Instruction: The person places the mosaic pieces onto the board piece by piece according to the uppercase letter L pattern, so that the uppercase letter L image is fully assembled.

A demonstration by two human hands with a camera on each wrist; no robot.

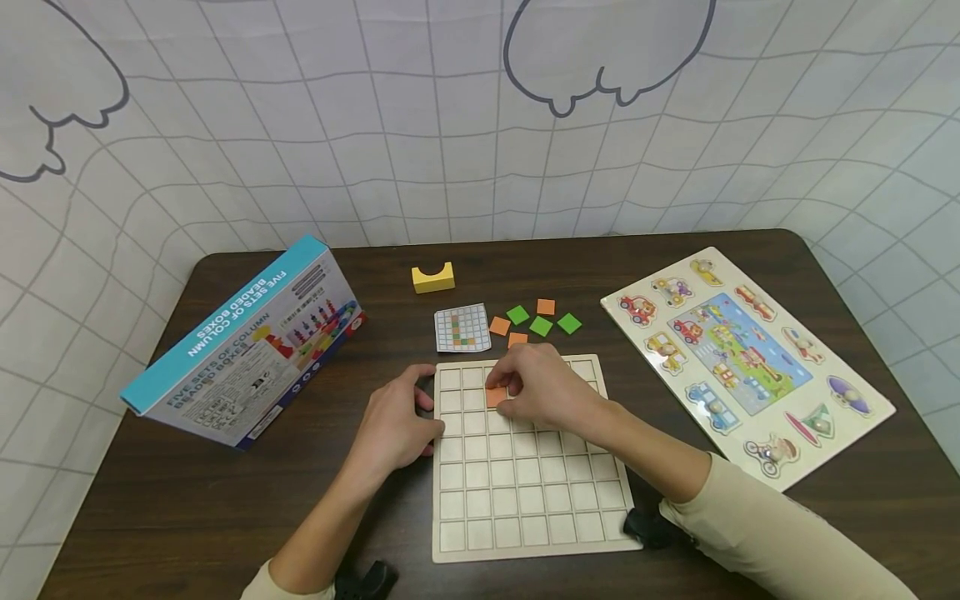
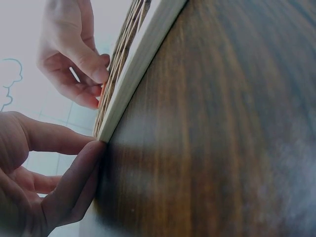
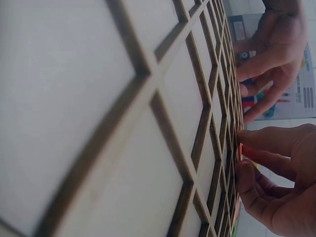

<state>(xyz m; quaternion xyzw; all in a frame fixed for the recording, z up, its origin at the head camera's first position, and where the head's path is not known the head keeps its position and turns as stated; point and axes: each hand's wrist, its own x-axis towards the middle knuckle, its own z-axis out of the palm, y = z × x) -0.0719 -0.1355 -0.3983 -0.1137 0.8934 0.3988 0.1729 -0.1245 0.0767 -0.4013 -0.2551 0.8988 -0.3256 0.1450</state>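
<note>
My right hand pinches an orange square tile between thumb and fingertips, at the third column of the second row from the far side of a pale wooden grid board. In the right wrist view an orange-red edge of the tile shows between the fingers. My left hand rests against the board's left edge near its far corner, fingers loosely bent and thumb apart from the index finger. From the left wrist view, those fingertips touch the side of the board.
Beyond the board lie a small printed grid card, loose orange tiles and green tiles. A yellow arch block stands farther back. A boxed bead set is at left, a picture puzzle board at right.
</note>
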